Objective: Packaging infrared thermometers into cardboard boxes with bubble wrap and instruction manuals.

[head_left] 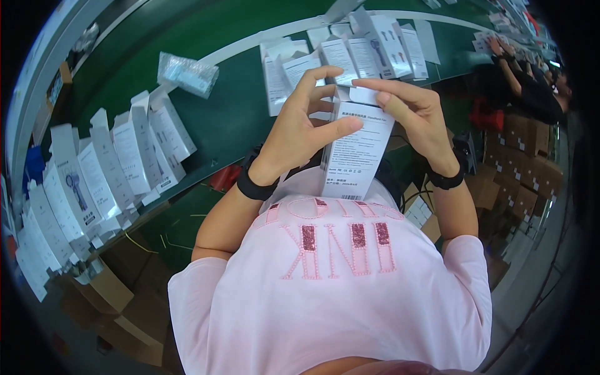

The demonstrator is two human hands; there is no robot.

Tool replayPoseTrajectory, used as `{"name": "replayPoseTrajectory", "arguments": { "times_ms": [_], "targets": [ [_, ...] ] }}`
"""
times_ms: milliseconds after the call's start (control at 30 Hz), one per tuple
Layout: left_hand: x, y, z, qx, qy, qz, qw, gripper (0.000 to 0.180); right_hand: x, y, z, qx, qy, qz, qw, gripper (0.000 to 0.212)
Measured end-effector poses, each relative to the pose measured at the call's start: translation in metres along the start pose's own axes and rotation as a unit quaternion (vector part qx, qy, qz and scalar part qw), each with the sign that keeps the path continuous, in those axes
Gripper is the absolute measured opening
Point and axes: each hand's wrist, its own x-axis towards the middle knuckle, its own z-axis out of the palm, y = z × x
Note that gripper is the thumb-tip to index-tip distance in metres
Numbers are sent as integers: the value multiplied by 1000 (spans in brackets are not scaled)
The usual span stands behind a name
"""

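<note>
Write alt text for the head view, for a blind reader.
A person's left hand holds a tall white printed box while the right hand touches its top flap, in front of a pink T-shirt. Similar white boxes sit in two groups on a green table, left and ahead, a clear plastic packet between them.

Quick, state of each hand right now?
Left hand: closed around a white printed carton.
Right hand: thumb and index at its top flap; pinch cannot be told.
</note>
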Motion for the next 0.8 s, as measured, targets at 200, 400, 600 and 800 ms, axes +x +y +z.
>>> {"name": "replayPoseTrajectory", "arguments": {
  "times_ms": [200,400,600,800],
  "targets": [
    [50,-21,43,59,-59,55,995,56,-18,20,-63,-47,-29,-71,996,30],
    [102,-41,120,34,-36,-29,998,55,-37,69,-144,-140,41,-112,983,53],
    [149,-59,185,151,25,-22,988,72,1,154,-286,140,195,34,970,36],
    [115,-84,147,157,176,-236,943,46,96,381,-513,327,408,170,835,67]
  ]
}}
